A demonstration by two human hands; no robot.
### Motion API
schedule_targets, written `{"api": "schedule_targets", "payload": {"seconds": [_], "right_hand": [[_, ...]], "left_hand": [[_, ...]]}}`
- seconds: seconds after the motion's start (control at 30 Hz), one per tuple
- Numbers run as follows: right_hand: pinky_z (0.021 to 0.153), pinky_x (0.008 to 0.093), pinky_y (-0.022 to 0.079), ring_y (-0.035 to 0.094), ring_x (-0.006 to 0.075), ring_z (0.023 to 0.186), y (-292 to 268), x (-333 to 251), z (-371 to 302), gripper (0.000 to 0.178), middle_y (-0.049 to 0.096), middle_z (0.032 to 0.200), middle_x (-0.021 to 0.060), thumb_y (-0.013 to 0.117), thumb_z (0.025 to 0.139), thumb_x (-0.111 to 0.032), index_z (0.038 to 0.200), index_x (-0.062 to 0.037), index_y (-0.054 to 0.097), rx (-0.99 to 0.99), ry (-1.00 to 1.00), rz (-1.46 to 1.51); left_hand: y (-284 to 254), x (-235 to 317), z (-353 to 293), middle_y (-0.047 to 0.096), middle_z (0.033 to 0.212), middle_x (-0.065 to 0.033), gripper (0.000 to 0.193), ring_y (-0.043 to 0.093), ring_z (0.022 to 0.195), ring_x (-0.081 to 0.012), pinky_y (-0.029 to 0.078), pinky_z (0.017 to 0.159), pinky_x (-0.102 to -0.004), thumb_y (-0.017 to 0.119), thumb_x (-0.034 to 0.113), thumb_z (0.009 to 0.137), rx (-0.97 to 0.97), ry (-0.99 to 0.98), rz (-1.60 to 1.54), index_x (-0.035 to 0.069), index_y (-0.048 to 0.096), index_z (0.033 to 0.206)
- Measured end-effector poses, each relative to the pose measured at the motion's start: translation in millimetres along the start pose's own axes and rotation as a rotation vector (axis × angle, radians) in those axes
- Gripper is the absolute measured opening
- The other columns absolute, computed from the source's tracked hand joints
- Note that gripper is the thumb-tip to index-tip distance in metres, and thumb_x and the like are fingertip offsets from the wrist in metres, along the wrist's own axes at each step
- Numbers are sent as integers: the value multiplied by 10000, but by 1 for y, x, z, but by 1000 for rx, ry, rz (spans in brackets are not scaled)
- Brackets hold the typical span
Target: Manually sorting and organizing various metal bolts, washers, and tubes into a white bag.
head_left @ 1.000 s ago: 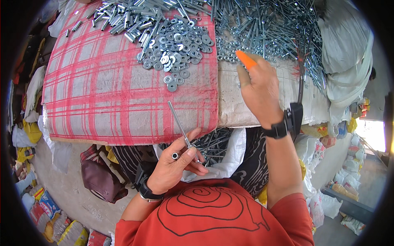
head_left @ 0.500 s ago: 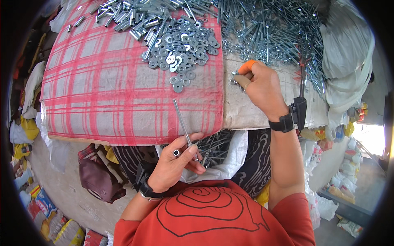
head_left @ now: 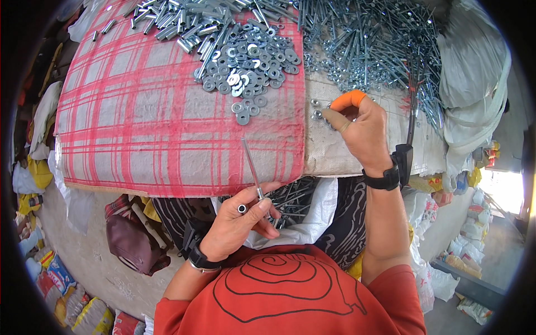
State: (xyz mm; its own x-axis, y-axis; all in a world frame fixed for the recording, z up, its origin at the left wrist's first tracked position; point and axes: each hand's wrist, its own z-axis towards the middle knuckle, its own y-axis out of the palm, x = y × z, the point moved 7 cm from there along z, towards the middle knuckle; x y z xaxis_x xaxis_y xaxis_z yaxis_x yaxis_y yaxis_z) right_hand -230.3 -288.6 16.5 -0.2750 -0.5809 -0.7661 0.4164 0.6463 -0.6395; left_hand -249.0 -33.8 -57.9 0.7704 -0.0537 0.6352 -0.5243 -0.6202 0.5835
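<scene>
My left hand (head_left: 237,220) is closed around a thin bolt (head_left: 251,164), which points up and away over the cloth's front edge. A short metal tube (head_left: 242,209) also sticks out between its fingers, its open end showing. My right hand (head_left: 363,125) is in a pinch at the cardboard, an orange cover on the index finger and a tan one on the thumb. A small nut (head_left: 329,105) shows at those fingertips, partly hidden. Beside them lie a few loose nuts (head_left: 316,103). Left of these, flat washers (head_left: 245,67) are heaped on the red-checked cloth (head_left: 139,128).
Metal tubes (head_left: 178,22) are piled behind the washers. Long bolts (head_left: 379,44) cover the back right, with many nuts (head_left: 329,70) along their near side. An open white sack (head_left: 321,209) with bolts sits below the table edge. A maroon bag (head_left: 134,243) lies at the left.
My right hand has moved slightly down and toward me, and loose nuts now show beside its fingertips. The left hand keeps hold of the bolt and tube, almost unmoved.
</scene>
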Motion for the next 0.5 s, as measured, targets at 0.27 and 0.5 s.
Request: {"api": "schedule_targets", "payload": {"seconds": [0.27, 0.5], "right_hand": [[602, 229, 459, 580, 83, 662, 7, -21, -9, 193, 660, 803, 27, 756, 782, -18, 971, -28, 718, 12, -113, 140], [586, 335, 480, 604, 275, 665, 67, -71, -16, 192, 597, 736, 108, 743, 757, -44, 947, -49, 716, -69, -413, -69]], "left_hand": [[-3, -1, -2, 647, 896, -118, 400, 689, 648, -186, 569, 568, -263, 522, 198, 1006, 36, 6, 50, -5, 481, 1349], [-2, -4, -8, 582, 821, -38, 392, 647, 612, -112, 542, 570, -222, 539, 231, 1006, 80, 5, 28, 59, 511, 1356]]}}
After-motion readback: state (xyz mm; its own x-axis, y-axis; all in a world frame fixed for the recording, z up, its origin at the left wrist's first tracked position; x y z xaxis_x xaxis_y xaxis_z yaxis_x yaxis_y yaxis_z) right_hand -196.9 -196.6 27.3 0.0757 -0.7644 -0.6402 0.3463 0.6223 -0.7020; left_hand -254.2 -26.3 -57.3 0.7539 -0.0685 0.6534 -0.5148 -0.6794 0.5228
